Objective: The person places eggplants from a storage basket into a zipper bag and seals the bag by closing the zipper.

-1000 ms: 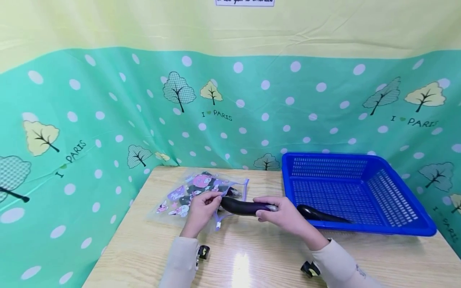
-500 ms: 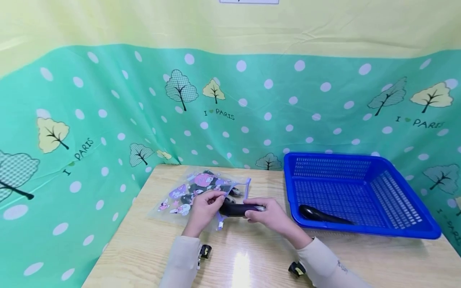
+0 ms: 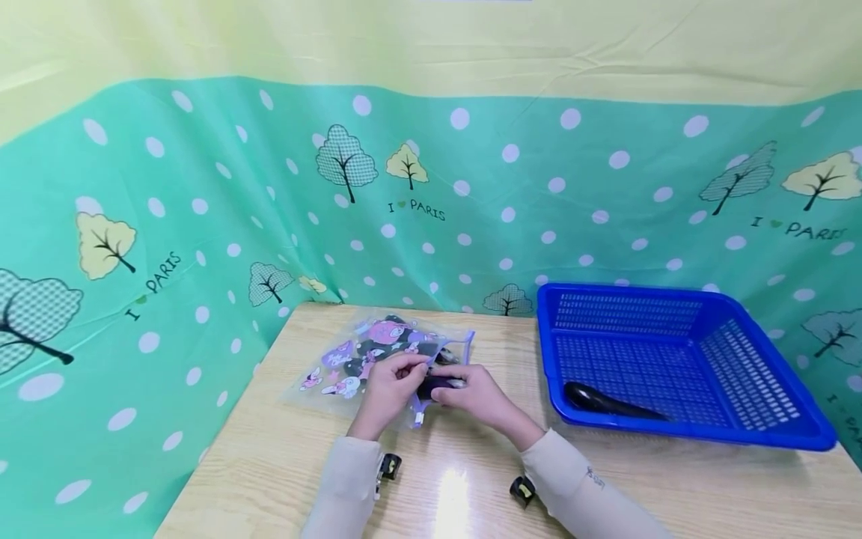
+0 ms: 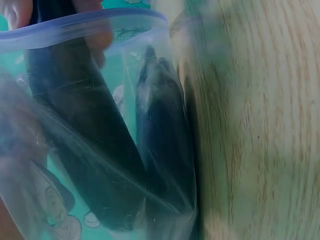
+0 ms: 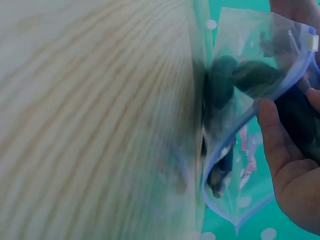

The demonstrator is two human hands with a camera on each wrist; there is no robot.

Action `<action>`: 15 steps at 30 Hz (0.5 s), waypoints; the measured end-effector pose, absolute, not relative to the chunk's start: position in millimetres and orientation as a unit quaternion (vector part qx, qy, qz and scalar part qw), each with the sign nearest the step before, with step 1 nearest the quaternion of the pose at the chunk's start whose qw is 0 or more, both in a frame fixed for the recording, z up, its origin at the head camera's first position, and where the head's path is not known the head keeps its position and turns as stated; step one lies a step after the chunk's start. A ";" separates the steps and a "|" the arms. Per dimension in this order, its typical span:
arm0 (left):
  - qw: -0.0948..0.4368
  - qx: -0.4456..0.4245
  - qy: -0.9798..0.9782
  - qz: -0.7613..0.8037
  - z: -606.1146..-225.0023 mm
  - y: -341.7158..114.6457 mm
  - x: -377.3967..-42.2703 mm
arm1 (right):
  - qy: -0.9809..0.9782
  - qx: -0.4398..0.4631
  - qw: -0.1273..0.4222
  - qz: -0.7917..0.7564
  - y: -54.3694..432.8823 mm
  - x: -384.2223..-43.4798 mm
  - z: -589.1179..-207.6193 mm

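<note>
A clear zip bag (image 3: 342,388) with cartoon prints and a purple zip edge lies on the table, its mouth toward the right. Several dark eggplants (image 5: 220,85) show through its plastic. My left hand (image 3: 387,393) pinches the upper edge of the mouth between thumb and fingers. My right hand (image 3: 474,395) grips the stem end of another eggplant (image 3: 438,385), most of which is inside the bag. In the left wrist view that held eggplant (image 4: 85,135) slants down beside an eggplant (image 4: 165,130) lying in the bag.
A blue plastic basket (image 3: 700,431) stands on the right of the wooden table (image 3: 242,464), with one eggplant (image 3: 606,402) near its front left corner. A green and yellow printed cloth (image 3: 539,172) hangs behind and at the left. The zip slider (image 3: 419,419) sits at the bag's near corner.
My right hand has moved left and pushed the eggplant from the bag's mouth deep into the bag. My left hand has kept its pinch on the bag's edge.
</note>
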State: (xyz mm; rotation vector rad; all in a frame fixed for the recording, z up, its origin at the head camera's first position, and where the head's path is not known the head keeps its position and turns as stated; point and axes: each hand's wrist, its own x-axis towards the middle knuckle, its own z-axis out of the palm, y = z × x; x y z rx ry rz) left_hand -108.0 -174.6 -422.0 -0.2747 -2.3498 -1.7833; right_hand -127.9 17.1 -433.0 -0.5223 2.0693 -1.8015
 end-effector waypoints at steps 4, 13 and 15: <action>0.083 -0.091 -0.787 -0.604 -423.9 -172.5 -109.2 | 0.725 -0.194 0.180 -0.636 10.5 -131.6 -440.4; 0.084 -0.073 -0.788 -0.606 -424.7 -168.7 -108.9 | 0.749 -0.259 0.159 -0.589 -2.1 -139.9 -454.9; 0.088 -0.071 -0.790 -0.603 -425.1 -168.7 -108.6 | 0.755 -0.273 0.158 -0.575 -7.2 -142.4 -457.0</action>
